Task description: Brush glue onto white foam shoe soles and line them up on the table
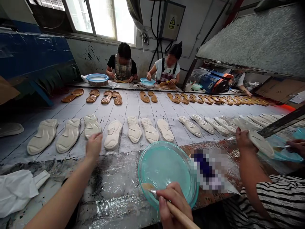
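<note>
My left hand [93,147] reaches forward over the tabletop [133,106]; its fingers curl down at the near end of a white sole [91,125], and I cannot tell whether they are apart or pinched on it. That sole lies directly beyond the fingers, its long axis running away from me, toe end pointing to the far side, parallel to the neighbouring soles just left and right of it. My left hand is far the nearer to it. My right hand [173,203] stays close to my body, fingers clamped on a brush [166,203]. The brush handle runs back toward my right; its wet tip points forward-left and rests on the near rim of the teal bowl [164,168]. The bowl sits just ahead of the right fingers, well to the right of the left ones. A co-worker's arm [250,178] lies to the right.
</note>
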A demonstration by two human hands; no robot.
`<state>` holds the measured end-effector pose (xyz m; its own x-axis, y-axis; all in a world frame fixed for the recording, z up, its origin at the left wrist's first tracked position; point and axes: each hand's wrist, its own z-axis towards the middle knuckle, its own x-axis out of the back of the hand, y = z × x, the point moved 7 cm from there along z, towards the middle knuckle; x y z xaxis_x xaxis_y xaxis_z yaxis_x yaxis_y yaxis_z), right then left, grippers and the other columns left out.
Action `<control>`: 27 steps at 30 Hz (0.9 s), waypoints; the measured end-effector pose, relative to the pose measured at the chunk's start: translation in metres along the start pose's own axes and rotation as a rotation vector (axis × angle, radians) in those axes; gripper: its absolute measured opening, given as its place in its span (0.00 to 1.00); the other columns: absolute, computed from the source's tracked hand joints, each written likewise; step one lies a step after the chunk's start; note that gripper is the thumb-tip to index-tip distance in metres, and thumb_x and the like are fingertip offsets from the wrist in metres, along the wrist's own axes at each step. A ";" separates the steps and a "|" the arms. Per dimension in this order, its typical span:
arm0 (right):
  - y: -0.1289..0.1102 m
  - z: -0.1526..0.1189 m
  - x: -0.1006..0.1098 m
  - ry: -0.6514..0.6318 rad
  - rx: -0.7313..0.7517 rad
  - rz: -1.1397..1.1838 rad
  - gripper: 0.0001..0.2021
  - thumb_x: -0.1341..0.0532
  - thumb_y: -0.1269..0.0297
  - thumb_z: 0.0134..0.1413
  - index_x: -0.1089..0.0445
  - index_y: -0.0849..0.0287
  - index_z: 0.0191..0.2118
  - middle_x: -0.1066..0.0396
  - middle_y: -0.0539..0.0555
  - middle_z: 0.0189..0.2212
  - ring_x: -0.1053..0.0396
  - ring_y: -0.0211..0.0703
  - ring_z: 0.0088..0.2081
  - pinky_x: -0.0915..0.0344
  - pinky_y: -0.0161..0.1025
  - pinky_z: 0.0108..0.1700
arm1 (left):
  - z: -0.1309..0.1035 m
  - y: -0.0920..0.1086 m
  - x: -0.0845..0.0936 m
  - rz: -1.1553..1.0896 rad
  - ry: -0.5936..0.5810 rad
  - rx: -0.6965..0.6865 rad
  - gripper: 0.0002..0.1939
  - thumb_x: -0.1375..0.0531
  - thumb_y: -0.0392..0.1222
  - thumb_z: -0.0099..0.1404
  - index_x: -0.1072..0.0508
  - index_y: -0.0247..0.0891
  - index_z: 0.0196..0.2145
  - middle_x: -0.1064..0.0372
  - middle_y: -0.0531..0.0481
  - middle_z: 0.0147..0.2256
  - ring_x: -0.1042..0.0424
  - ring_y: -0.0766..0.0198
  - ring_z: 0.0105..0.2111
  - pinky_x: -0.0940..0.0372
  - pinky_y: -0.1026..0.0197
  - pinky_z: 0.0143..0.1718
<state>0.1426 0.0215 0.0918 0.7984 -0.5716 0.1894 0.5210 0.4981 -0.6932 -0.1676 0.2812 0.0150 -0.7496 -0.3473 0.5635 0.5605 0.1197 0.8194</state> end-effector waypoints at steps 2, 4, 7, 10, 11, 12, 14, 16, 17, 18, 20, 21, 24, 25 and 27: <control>0.004 -0.001 0.001 -0.004 -0.006 0.018 0.08 0.43 0.74 0.55 0.29 0.56 0.37 0.33 0.48 0.22 0.40 0.38 0.28 0.39 0.36 0.30 | 0.006 0.004 -0.034 0.107 -0.039 -0.039 0.17 0.40 0.47 0.69 0.29 0.37 0.52 0.30 0.43 0.52 0.28 0.53 0.49 0.30 0.44 0.49; 0.007 -0.003 0.002 -0.004 -0.004 0.021 0.08 0.43 0.74 0.56 0.29 0.56 0.37 0.33 0.47 0.22 0.40 0.37 0.28 0.39 0.35 0.31 | 0.019 0.010 -0.062 0.222 -0.070 -0.063 0.17 0.40 0.46 0.69 0.29 0.37 0.52 0.30 0.43 0.53 0.28 0.53 0.50 0.31 0.44 0.50; 0.012 -0.004 0.005 0.021 -0.028 0.023 0.07 0.43 0.73 0.57 0.28 0.56 0.36 0.35 0.47 0.22 0.40 0.36 0.27 0.40 0.34 0.29 | 0.040 0.013 -0.086 0.386 -0.087 -0.062 0.18 0.39 0.47 0.68 0.29 0.37 0.53 0.31 0.42 0.54 0.29 0.52 0.50 0.31 0.43 0.50; 0.019 -0.005 0.008 0.059 -0.151 0.023 0.06 0.42 0.69 0.59 0.28 0.56 0.34 0.35 0.48 0.23 0.39 0.36 0.27 0.41 0.34 0.27 | 0.053 0.007 -0.092 0.507 -0.080 -0.064 0.19 0.39 0.47 0.68 0.30 0.37 0.54 0.32 0.42 0.54 0.29 0.51 0.51 0.31 0.42 0.50; 0.022 -0.005 0.009 0.073 -0.207 0.018 0.07 0.42 0.67 0.60 0.28 0.56 0.33 0.36 0.48 0.23 0.39 0.37 0.26 0.41 0.34 0.27 | 0.056 0.004 -0.092 0.534 -0.076 -0.069 0.19 0.40 0.48 0.68 0.30 0.37 0.54 0.32 0.42 0.54 0.29 0.51 0.50 0.31 0.42 0.50; 0.023 -0.005 0.010 0.086 -0.259 0.012 0.07 0.42 0.65 0.61 0.28 0.56 0.32 0.36 0.49 0.23 0.39 0.37 0.26 0.41 0.34 0.27 | 0.058 0.001 -0.090 0.555 -0.070 -0.074 0.19 0.40 0.48 0.68 0.30 0.37 0.54 0.32 0.42 0.54 0.29 0.52 0.50 0.31 0.43 0.49; 0.025 -0.003 0.012 0.094 -0.328 0.011 0.08 0.42 0.63 0.61 0.27 0.57 0.32 0.36 0.49 0.24 0.39 0.36 0.26 0.43 0.34 0.25 | 0.061 -0.005 -0.085 0.582 -0.047 -0.078 0.20 0.40 0.47 0.69 0.31 0.38 0.55 0.32 0.42 0.54 0.28 0.52 0.50 0.31 0.43 0.49; 0.026 -0.002 0.012 0.091 -0.355 0.024 0.09 0.42 0.62 0.62 0.27 0.57 0.33 0.37 0.49 0.24 0.39 0.36 0.26 0.44 0.34 0.24 | 0.060 -0.010 -0.079 0.588 -0.024 -0.077 0.20 0.40 0.47 0.69 0.32 0.38 0.56 0.32 0.41 0.55 0.29 0.52 0.50 0.31 0.42 0.50; 0.026 -0.001 0.012 0.089 -0.359 0.031 0.09 0.42 0.62 0.62 0.27 0.57 0.33 0.38 0.49 0.24 0.39 0.36 0.26 0.44 0.34 0.24 | 0.058 -0.012 -0.076 0.584 -0.021 -0.077 0.21 0.40 0.47 0.69 0.32 0.38 0.56 0.33 0.41 0.56 0.29 0.51 0.51 0.31 0.42 0.50; 0.026 -0.001 0.012 0.088 -0.358 0.035 0.09 0.42 0.62 0.62 0.27 0.57 0.33 0.38 0.49 0.24 0.39 0.37 0.27 0.44 0.34 0.25 | 0.055 -0.014 -0.074 0.576 -0.027 -0.077 0.21 0.40 0.47 0.69 0.32 0.38 0.56 0.33 0.41 0.56 0.29 0.51 0.51 0.31 0.42 0.50; 0.025 -0.001 0.011 0.096 -0.343 0.027 0.09 0.42 0.63 0.62 0.28 0.57 0.33 0.38 0.49 0.25 0.39 0.37 0.28 0.44 0.34 0.25 | 0.047 -0.019 -0.071 0.554 -0.061 -0.070 0.20 0.40 0.47 0.69 0.32 0.38 0.56 0.33 0.41 0.56 0.29 0.51 0.51 0.31 0.42 0.50; 0.025 -0.001 0.010 0.103 -0.333 0.018 0.08 0.43 0.64 0.63 0.28 0.57 0.33 0.38 0.50 0.25 0.39 0.37 0.28 0.44 0.34 0.25 | 0.042 -0.022 -0.069 0.542 -0.083 -0.059 0.20 0.40 0.47 0.69 0.31 0.38 0.55 0.32 0.42 0.55 0.29 0.51 0.51 0.31 0.42 0.50; 0.023 -0.002 0.009 0.125 -0.307 0.005 0.09 0.43 0.64 0.63 0.28 0.57 0.33 0.37 0.49 0.25 0.39 0.37 0.29 0.40 0.35 0.28 | 0.032 -0.030 -0.062 0.492 -0.162 0.015 0.19 0.40 0.47 0.68 0.30 0.37 0.54 0.31 0.42 0.54 0.29 0.52 0.50 0.31 0.43 0.50; 0.023 -0.002 0.009 0.134 -0.306 0.002 0.09 0.43 0.64 0.63 0.28 0.57 0.33 0.37 0.49 0.25 0.38 0.37 0.29 0.39 0.35 0.30 | 0.030 -0.031 -0.060 0.469 -0.192 0.049 0.19 0.39 0.47 0.68 0.30 0.37 0.53 0.31 0.42 0.54 0.29 0.52 0.50 0.31 0.43 0.50; 0.028 -0.003 0.011 0.145 -0.339 -0.007 0.09 0.42 0.61 0.63 0.27 0.57 0.35 0.36 0.49 0.26 0.37 0.37 0.29 0.37 0.35 0.31 | 0.030 -0.033 -0.055 0.401 -0.243 0.129 0.18 0.39 0.48 0.68 0.29 0.37 0.52 0.30 0.42 0.52 0.28 0.52 0.49 0.30 0.44 0.48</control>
<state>0.1651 0.0265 0.0727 0.7315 -0.6727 0.1116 0.3777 0.2635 -0.8876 -0.1551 0.3245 -0.0395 -0.5523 -0.0251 0.8333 0.7855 0.3191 0.5302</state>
